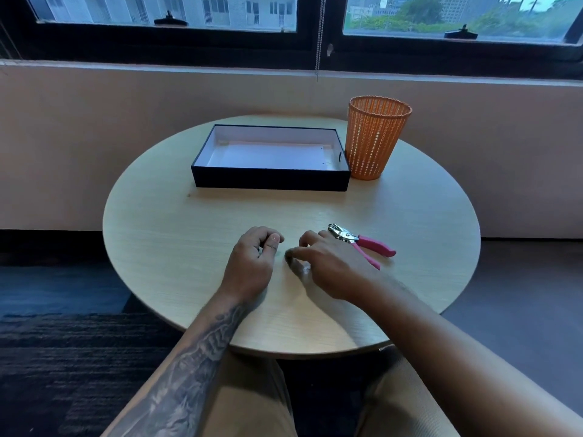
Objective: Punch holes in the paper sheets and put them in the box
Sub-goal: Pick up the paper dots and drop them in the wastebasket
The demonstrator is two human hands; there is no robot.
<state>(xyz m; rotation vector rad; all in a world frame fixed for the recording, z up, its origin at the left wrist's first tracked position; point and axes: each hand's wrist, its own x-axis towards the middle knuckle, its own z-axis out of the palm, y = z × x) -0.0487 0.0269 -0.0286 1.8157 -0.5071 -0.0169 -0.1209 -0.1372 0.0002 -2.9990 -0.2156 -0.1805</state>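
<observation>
Left hand (254, 257) rests fisted near the table's (151, 234) 6 o'clock edge, holding nothing seen, right hand (325, 266) beside it, fingertips blurred, grip unclear, hole punch (353, 238) at its 1 o'clock, box (271, 181) with paper sheets (271, 156) at 12, open tabletop between.

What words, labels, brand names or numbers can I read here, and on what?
None readable. The dark rectangular cardboard box, orange plastic mesh basket and pink-handled metal hole punch show no lettering. The forearm tattoo is too blurred to read any letters.
</observation>
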